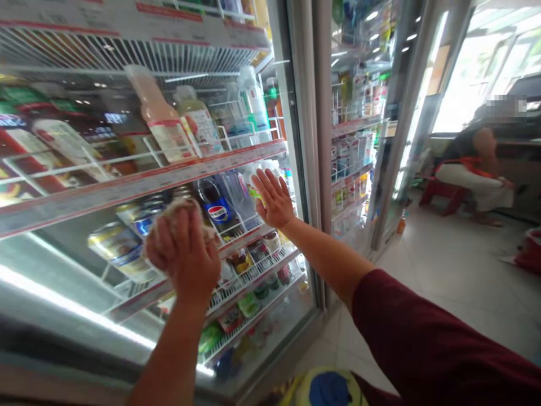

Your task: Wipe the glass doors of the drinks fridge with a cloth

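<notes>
Cloth (180, 210) mostly hidden inside left hand (186, 254); can (120, 248) labels blurred; seated person (477, 163) indistinct.

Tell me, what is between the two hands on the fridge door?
Between the left hand, which presses a cloth, and the flat right hand, bare glass door shows; a Pepsi bottle stands behind it. Head view.

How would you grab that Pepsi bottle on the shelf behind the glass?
Judging by its pose, take the Pepsi bottle around its narrower upper body, above the label, coming from the front. It leans with other bottles close beside it, so the sides are crowded. The glass door looks shut, with the right hand flat on it, so that opens first.
</notes>
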The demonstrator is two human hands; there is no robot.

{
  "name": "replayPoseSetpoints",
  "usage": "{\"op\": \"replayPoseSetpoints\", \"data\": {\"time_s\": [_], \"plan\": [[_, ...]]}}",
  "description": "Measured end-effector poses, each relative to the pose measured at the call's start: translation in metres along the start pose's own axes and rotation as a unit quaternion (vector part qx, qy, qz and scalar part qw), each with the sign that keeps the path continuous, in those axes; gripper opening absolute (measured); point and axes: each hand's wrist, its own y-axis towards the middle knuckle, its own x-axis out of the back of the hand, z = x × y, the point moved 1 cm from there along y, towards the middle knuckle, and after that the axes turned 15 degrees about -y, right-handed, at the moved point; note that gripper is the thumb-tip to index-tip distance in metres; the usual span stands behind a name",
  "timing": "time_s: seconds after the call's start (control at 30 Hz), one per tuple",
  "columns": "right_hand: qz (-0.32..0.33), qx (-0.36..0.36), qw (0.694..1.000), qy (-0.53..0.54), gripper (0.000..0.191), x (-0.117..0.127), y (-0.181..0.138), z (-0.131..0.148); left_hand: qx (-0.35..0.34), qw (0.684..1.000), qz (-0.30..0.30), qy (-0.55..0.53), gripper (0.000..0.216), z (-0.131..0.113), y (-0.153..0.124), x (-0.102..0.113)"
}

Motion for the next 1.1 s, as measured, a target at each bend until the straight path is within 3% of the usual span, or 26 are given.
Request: {"op": "replayPoseSetpoints", "data": {"time_s": [0.07, 0.13, 0.33, 0.4, 0.5, 0.57, 0.63, 0.73, 0.8, 0.87, 1.0, 1.1], "plan": [[0.008, 0.002, 1.000, 0.002, 0.061, 0.001, 0.000, 0.000, -0.028, 0.999, 0.044, 0.000, 0.069, 0.000, -0.025, -0.011], [0.012, 0.003, 1.000, 0.003, 0.062, 0.002, 0.000, 0.000, -0.050, 0.997, 0.063, 0.010, 0.070, 0.005, -0.027, -0.011], [0.027, -0.003, 1.000, 0.006, 0.065, 0.003, 0.000, 0.001, 0.000, 0.998, -0.050, 0.044, 0.072, 0.015, 0.033, 0.023], [0.032, -0.004, 0.999, 0.009, 0.066, 0.003, 0.000, 0.001, 0.011, 0.999, -0.041, 0.030, 0.072, 0.011, 0.021, 0.017], [0.025, -0.003, 1.000, 0.009, 0.066, 0.002, 0.000, 0.001, -0.014, 0.999, 0.034, -0.004, 0.071, 0.004, -0.016, -0.002], [0.017, -0.002, 1.000, 0.009, 0.066, 0.002, -0.001, 0.002, -0.023, 0.997, 0.068, -0.024, 0.068, 0.006, -0.024, -0.007], [0.013, -0.004, 1.000, 0.015, 0.066, 0.001, -0.002, 0.002, -0.015, 0.998, 0.049, -0.021, 0.067, 0.010, -0.007, 0.002], [0.002, -0.010, 0.999, 0.034, 0.066, 0.000, -0.002, 0.002, -0.011, 0.999, -0.030, 0.027, 0.067, 0.015, 0.041, 0.025], [-0.013, -0.012, 0.999, 0.047, 0.065, 0.000, -0.002, 0.002, -0.010, 0.997, -0.065, 0.043, 0.067, 0.013, 0.057, 0.032], [-0.022, -0.013, 0.998, 0.056, 0.064, -0.001, -0.002, 0.002, -0.006, 0.998, -0.059, 0.036, 0.068, 0.009, 0.048, 0.026], [-0.013, -0.016, 0.997, 0.073, 0.064, -0.001, -0.002, 0.002, -0.021, 0.998, 0.057, -0.014, 0.061, 0.002, 0.001, -0.005], [-0.023, -0.016, 0.996, 0.087, 0.064, -0.002, -0.002, 0.003, -0.026, 0.997, 0.068, -0.029, 0.057, 0.006, 0.002, -0.006]]}}
